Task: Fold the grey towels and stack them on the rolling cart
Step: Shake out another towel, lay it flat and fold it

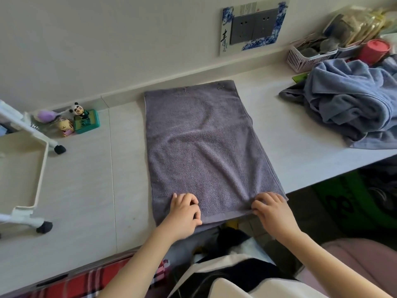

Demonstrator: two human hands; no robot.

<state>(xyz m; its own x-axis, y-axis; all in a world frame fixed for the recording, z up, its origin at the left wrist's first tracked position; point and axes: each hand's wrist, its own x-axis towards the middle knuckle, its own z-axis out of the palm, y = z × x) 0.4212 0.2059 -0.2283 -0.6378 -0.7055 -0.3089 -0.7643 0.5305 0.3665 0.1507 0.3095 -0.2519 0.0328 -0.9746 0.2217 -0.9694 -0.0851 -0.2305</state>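
Note:
A grey towel lies flat on the white table, folded into a long rectangle that runs from the wall to the near edge. My left hand rests on its near edge left of centre, fingers curled onto the cloth. My right hand pinches the near right corner. A heap of unfolded grey-blue towels sits at the right of the table. The white rolling cart stands on the table at the far left, its tray bare.
Small toy figures stand by the wall near the cart. A pink basket and a red cup sit at the back right. A wall socket plate hangs above the towel.

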